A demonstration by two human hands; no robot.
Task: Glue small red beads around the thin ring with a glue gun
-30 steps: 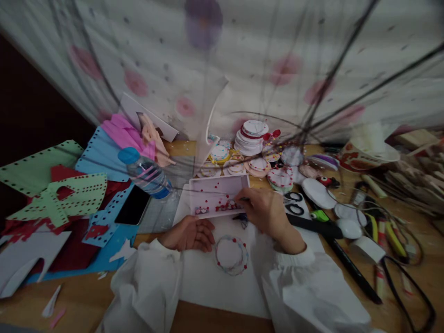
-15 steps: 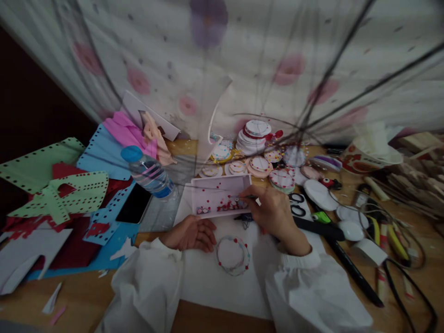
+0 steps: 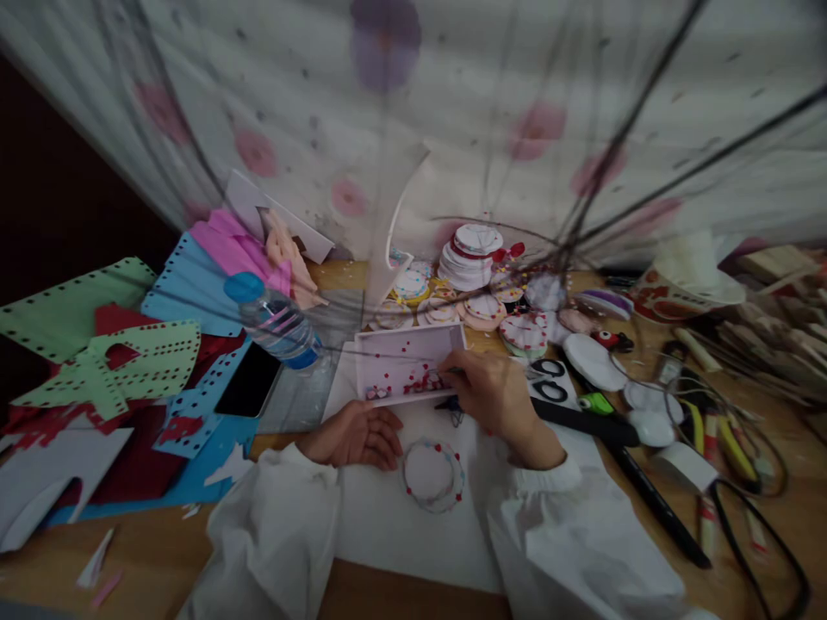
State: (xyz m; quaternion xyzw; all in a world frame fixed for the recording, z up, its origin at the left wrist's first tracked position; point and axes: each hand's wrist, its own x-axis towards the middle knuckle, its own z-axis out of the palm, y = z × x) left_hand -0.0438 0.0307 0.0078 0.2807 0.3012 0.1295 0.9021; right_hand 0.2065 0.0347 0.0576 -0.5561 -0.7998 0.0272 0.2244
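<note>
My right hand is closed in a pinch around slim tweezers, whose tip reaches into a shallow pale pink box. Small red and pale beads lie loose along the near side of that box. Resting on the white paper, my left hand has its fingers loosely bent and holds nothing. Between my two forearms, a ring strung with red and pale beads lies flat on the paper. Whether a bead sits in the tweezer tip is too small to tell.
Several decorated round pieces crowd behind the box. Black-handled scissors, a black glue gun and cables lie right. A water bottle, phone and punched felt sheets sit left. Dark strands hang across the view.
My right hand has shifted slightly left with the tweezers, so more of the scissors shows. My left hand and the bead ring have stayed put.
</note>
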